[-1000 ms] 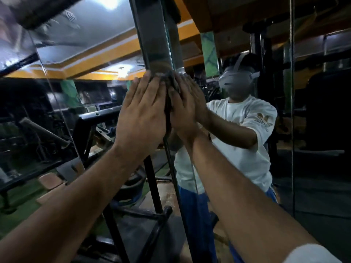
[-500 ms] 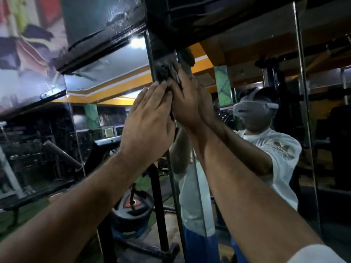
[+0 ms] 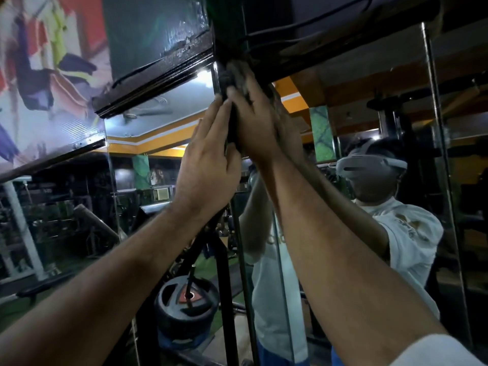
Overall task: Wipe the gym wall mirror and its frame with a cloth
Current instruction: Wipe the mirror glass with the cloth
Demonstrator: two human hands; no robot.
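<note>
Both hands up high at the corner where two mirror panels meet, right under the dark top frame (image 3: 158, 72).

- Left hand (image 3: 208, 159): fingers straight and together, pointing up, flat along the left side of the vertical frame strip (image 3: 232, 128). Tips reach the lower edge of the cloth; can't tell if it actually grips it.
- Right hand (image 3: 257, 120): fingers extended up, pressing the cloth against the strip/right mirror (image 3: 369, 101) edge. Looks flat, not curled round it.
- Hands touching each other w/ the strip btwn them, i.e. together, not apart.
- Cloth (image 3: 235, 72): dark grey, bunched, sits at the top of the strip just under the junction w/ the horizontal frame, above the fingertips. Part of it hidden behind the right hand.
- Left mirror (image 3: 79, 194) reflects gym eqpt, yellow ceiling band, ceiling fan. Right mirror reflects the person: white tee, headset, arms raised.
- Weight plate (image 3: 186, 305), black w/ red centre, low down near the bottom of the strip, on a dark stand.
- Colourful poster (image 3: 47, 75) upper left, above the frame. Black cable (image 3: 303, 25) runs along the top right.
</note>
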